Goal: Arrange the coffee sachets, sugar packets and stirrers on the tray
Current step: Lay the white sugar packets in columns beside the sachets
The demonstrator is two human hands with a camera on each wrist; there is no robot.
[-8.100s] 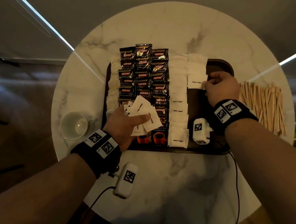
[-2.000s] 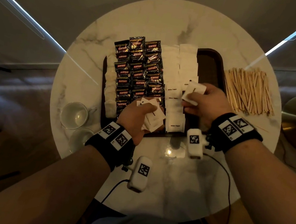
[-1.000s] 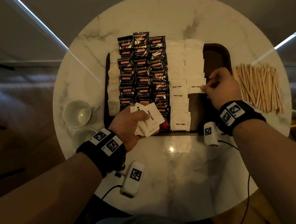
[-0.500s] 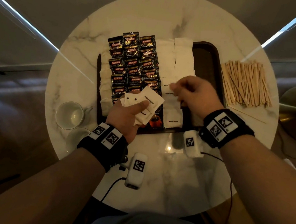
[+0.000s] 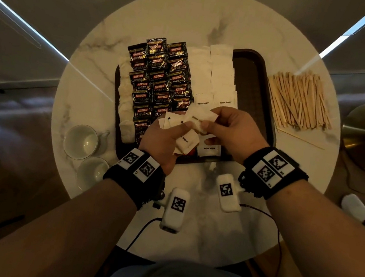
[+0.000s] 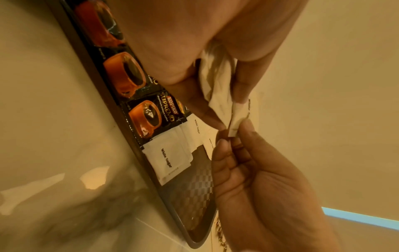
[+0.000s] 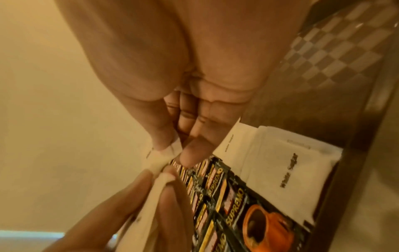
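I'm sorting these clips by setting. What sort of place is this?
Probably a hotel room or lounge refreshment corner: a round marble table with a tray of coffee sachets, sugar packets, wooden stirrers and cups.

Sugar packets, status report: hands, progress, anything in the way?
Left hand holds a packet stack; right hand pinches one sugar packet off it. Stirrers not yet on tray. Nothing blocking.
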